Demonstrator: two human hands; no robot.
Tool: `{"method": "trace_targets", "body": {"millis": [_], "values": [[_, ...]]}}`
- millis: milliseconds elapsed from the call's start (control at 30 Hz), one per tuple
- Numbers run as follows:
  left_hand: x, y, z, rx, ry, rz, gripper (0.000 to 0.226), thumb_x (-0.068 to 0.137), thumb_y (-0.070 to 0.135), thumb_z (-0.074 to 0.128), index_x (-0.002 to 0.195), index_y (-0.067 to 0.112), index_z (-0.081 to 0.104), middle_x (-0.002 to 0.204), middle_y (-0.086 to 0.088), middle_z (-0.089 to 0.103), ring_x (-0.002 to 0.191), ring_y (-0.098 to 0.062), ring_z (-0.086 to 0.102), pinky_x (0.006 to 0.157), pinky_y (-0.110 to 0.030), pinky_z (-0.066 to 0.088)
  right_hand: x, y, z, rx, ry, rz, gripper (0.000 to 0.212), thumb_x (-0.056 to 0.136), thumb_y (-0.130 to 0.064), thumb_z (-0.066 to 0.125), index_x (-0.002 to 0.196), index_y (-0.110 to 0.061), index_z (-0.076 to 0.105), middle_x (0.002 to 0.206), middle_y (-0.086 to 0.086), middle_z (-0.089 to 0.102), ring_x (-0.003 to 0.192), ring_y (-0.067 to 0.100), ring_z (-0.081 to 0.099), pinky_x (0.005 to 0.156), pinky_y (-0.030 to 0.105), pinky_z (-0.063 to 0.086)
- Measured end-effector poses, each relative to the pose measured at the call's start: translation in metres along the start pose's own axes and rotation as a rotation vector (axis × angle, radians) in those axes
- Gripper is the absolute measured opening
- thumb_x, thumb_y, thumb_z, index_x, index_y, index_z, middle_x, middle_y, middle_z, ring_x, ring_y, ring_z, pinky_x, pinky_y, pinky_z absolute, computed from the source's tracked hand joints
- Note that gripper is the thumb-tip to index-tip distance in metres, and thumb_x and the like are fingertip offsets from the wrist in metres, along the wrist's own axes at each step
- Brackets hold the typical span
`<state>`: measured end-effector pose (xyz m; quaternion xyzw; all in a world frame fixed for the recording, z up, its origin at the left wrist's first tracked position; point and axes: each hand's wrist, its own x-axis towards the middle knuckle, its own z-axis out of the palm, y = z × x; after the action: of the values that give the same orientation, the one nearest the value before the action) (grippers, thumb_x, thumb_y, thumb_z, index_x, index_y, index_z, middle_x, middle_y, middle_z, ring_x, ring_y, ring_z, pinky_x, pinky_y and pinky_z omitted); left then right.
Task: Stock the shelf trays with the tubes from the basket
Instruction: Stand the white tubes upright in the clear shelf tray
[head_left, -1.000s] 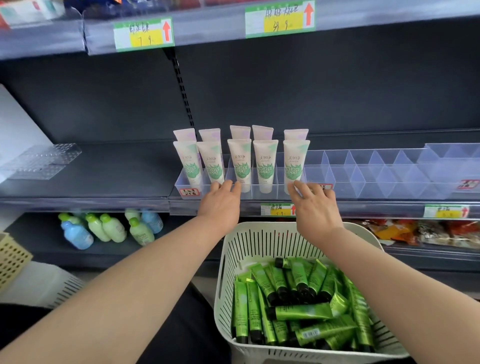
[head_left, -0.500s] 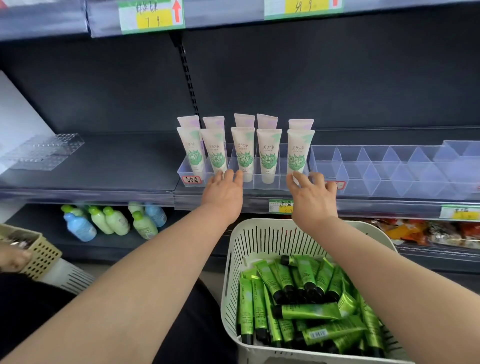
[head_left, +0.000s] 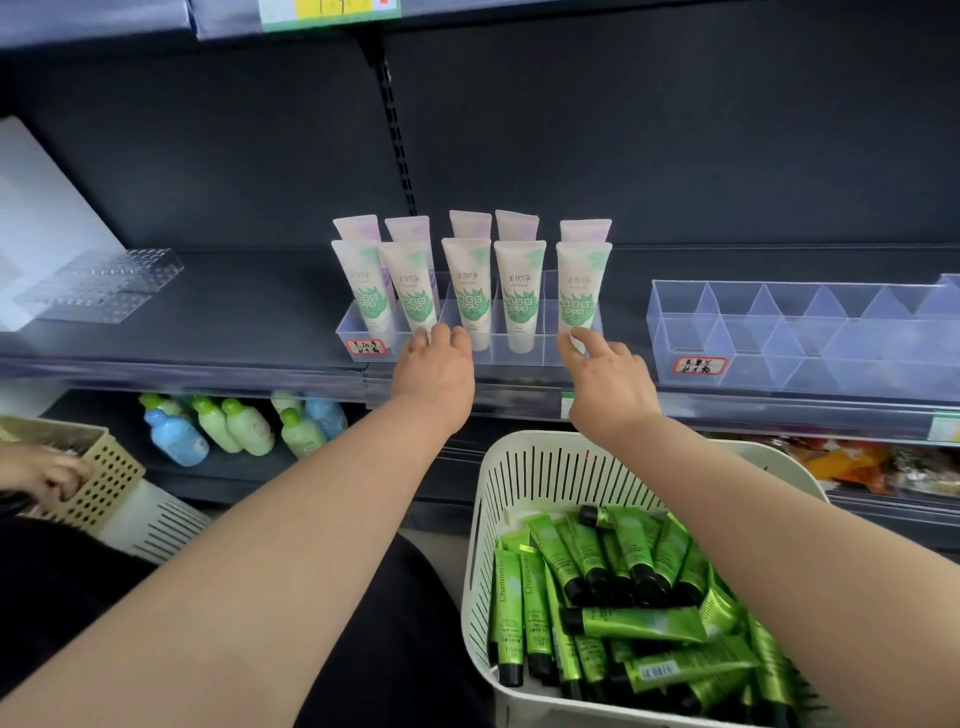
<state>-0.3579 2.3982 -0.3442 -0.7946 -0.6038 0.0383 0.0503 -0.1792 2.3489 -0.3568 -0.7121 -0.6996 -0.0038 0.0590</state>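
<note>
A clear divided tray (head_left: 524, 354) stands on the dark middle shelf, holding two rows of white tubes with green leaf prints (head_left: 519, 291), all upright. My left hand (head_left: 434, 374) touches the tray's front wall near its left half, while my right hand (head_left: 608, 379) touches its right front corner; neither holds a tube. To the right, apart from it by a gap, stands an empty clear divided tray (head_left: 779, 338). Below my right arm a white slotted basket (head_left: 540, 452) holds several green tubes with black caps (head_left: 623, 597).
Blue and green bottles (head_left: 234, 426) stand on the lower shelf at left, snack packs (head_left: 857, 462) at right. Another person's hand (head_left: 41, 470) rests on a yellow perforated basket (head_left: 104, 478) at the left edge. A clear dimpled holder (head_left: 98, 283) lies on the shelf's left.
The tray of white tubes has slid left, opening a gap to the empty tray. Both hands stayed on its front. Another person's hand appeared at the left.
</note>
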Motion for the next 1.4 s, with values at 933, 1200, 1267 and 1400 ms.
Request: {"method": "trace_targets", "body": {"millis": [933, 1200, 1267, 1400], "values": [[-0.011, 0.003, -0.004, -0.179, 0.004, -0.001, 0.066, 0.094, 0.043, 0.055, 0.144, 0.008, 0.028, 0.146, -0.009, 0.032, 0.135, -0.028, 0.032, 0.107, -0.039, 0.034, 0.007, -0.008, 0.0, 0.029, 0.015, -0.042, 0.073, 0.09, -0.015, 0.055, 0.15, -0.02, 0.014, 0.158, -0.001, 0.012, 0.143, 0.022, 0.017, 0.106, 0.042, 0.03], [-0.01, 0.112, -0.033, -0.263, 0.071, 0.251, 0.063, 0.095, 0.038, 0.055, 0.146, 0.012, 0.027, 0.151, -0.007, 0.027, 0.139, -0.026, 0.028, 0.11, -0.037, 0.03, -0.046, 0.088, -0.016, -0.044, 0.072, 0.183, 0.067, 0.093, -0.023, 0.049, 0.15, -0.017, 0.015, 0.158, 0.001, 0.011, 0.146, 0.02, 0.007, 0.11, 0.041, 0.025], [-0.011, 0.141, -0.035, -0.266, 0.095, 0.312, 0.068, 0.095, 0.037, 0.056, 0.149, 0.013, 0.022, 0.155, -0.007, 0.022, 0.143, -0.026, 0.022, 0.114, -0.037, 0.024, -0.057, 0.115, -0.017, -0.08, 0.079, 0.231, 0.068, 0.094, -0.026, 0.048, 0.151, -0.016, 0.012, 0.159, 0.002, 0.009, 0.147, 0.021, 0.003, 0.112, 0.042, 0.022], [-0.003, 0.185, -0.032, -0.291, 0.13, 0.336, 0.072, 0.095, 0.038, 0.056, 0.151, 0.013, 0.019, 0.157, -0.005, 0.016, 0.146, -0.024, 0.014, 0.116, -0.036, 0.019, -0.064, 0.152, -0.015, -0.114, 0.033, 0.264, 0.071, 0.095, -0.029, 0.045, 0.152, -0.014, 0.004, 0.16, 0.003, 0.002, 0.147, 0.021, -0.004, 0.115, 0.044, 0.017]]}}
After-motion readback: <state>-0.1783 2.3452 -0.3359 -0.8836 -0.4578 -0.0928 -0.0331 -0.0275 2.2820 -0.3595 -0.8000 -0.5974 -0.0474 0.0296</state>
